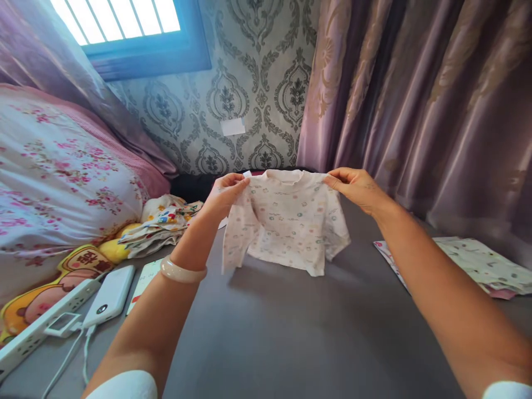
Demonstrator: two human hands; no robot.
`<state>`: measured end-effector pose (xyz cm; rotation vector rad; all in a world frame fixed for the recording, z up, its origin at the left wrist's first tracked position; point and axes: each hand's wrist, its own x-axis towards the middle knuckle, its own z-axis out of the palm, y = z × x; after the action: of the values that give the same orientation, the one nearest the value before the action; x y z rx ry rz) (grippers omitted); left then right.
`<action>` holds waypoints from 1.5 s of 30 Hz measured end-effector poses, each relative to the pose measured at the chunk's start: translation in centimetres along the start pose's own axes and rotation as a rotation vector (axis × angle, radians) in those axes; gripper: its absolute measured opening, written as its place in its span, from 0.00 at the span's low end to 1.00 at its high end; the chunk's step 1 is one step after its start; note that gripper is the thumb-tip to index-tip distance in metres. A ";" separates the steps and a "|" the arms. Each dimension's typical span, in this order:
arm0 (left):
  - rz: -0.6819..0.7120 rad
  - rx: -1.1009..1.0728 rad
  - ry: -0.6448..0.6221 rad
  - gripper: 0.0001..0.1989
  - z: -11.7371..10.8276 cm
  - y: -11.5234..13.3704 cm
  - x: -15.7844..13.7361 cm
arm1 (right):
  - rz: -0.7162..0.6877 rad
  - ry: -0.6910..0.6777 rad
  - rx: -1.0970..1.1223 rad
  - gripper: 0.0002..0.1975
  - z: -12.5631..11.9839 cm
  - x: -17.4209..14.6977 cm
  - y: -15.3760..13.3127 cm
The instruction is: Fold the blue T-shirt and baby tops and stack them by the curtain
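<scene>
A small white long-sleeved baby shirt with a pale print hangs stretched between my hands, its neckline at the top. My left hand pinches one shoulder, and a pale bangle circles that wrist. At the opposite shoulder, my right hand grips the cloth between thumb and fingers. Both sleeves droop at the sides. The lower hem hangs over the grey sheet; whether it touches cannot be told.
Crumpled printed clothes lie left, near a yellow cartoon cushion. Closer are a white power bank with cables, a power strip and a phone. Folded clothes lie right. Curtains hang behind.
</scene>
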<state>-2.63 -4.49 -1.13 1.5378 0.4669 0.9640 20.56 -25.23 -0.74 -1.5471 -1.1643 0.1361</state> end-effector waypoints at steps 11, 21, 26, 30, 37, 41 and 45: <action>0.327 0.312 0.160 0.08 1.2 -1.8 -0.3 | -0.325 0.330 -0.436 0.14 1.4 -1.7 0.3; 0.382 0.522 0.037 0.12 -1.6 6.6 -5.4 | -0.078 0.178 -0.167 0.12 -1.7 -5.6 -6.9; 0.207 0.620 -0.119 0.12 -2.1 2.7 -3.4 | 0.019 0.031 -0.230 0.16 -0.6 -4.2 -2.4; 0.127 0.789 -0.187 0.11 -1.9 -6.1 -1.6 | 0.000 -0.059 -0.513 0.11 2.6 -4.0 5.1; 0.172 1.160 -0.116 0.10 0.3 -17.1 -2.7 | 0.051 -0.240 -0.898 0.14 7.6 -6.8 12.8; 0.188 1.269 -0.096 0.13 0.6 -19.5 -3.4 | 0.103 -0.293 -1.000 0.15 8.7 -7.3 14.1; 0.204 1.328 -0.085 0.14 0.4 -21.1 -3.3 | 0.112 -0.311 -1.026 0.15 9.3 -6.9 15.6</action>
<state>0.57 -2.67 -22.17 2.8337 1.0091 0.7127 20.32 -21.84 -19.85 -2.5564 -1.4945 -0.1928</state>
